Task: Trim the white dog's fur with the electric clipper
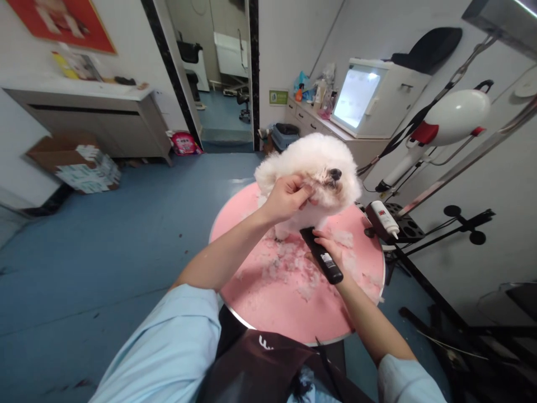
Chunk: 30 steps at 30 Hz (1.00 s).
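A fluffy white dog is on a round pink table, its dark nose turned to the right and its muzzle slightly raised. My left hand is closed in a pinch on the fur at the side of the dog's muzzle. Below the dog's chest, my right hand holds a black hair clipper, its head pointing up toward the dog. Tufts of cut white fur lie scattered over the tabletop around the clipper. The dog's eyes are hidden by fur.
Right of the table, a holder carries a white squeeze bottle. A white dryer and a metal pole stand beside it. Behind are a lit cabinet and drawers. A cardboard box sits at left.
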### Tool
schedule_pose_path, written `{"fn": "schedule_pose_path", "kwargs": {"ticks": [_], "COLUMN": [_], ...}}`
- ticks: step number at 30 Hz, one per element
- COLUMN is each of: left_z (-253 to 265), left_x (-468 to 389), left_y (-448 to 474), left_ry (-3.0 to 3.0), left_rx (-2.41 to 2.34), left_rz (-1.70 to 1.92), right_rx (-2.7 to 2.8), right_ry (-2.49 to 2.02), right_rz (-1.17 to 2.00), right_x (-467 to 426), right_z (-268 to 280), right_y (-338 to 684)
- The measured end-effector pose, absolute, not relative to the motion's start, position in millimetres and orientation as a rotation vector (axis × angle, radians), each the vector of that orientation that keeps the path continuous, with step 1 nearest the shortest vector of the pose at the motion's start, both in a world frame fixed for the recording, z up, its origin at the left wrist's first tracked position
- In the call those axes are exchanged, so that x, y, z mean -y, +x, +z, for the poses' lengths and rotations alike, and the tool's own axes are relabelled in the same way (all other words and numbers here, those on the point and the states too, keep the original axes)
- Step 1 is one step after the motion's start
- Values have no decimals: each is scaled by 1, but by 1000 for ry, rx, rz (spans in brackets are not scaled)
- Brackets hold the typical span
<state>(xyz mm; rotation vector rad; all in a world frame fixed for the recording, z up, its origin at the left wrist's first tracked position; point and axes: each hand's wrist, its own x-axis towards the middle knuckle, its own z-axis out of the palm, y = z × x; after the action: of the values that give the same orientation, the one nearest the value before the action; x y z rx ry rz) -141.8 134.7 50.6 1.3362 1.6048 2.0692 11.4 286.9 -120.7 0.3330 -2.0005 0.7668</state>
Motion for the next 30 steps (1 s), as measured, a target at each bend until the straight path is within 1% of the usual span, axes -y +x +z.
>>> {"fn": "schedule_pose_path", "kwargs": {"ticks": [7,12,14,18,21,26,30], "left_z": [52,54,54,54,57,65,74], "left_x": [-136,-137,-138,-139,-140,-138,-136], "left_y": [-147,-146,-147,-149,-148,-143,-139], "left_ry": [1309,1285,1285,1315,1304,1202,1190], "left_rx": [-1583,-1576,-1575,-1559,-1551,-1615,-1617], "left_rz": [2109,2113,2099,2067,2052,1978,1908], "right_rx": [1974,2175,2162,2010,2069,2193,1984], "right_ry": [259,257,297,322,279,284,192], "right_rz": [782,720,723,627,566,605,641], "right_x": [-285,-284,-284,-283,-279,-271,-266], "right_z": [-141,-155,-157,-150,-144,-139,-130], "right_y": [11,0,5,8,-2,-2,2]}}
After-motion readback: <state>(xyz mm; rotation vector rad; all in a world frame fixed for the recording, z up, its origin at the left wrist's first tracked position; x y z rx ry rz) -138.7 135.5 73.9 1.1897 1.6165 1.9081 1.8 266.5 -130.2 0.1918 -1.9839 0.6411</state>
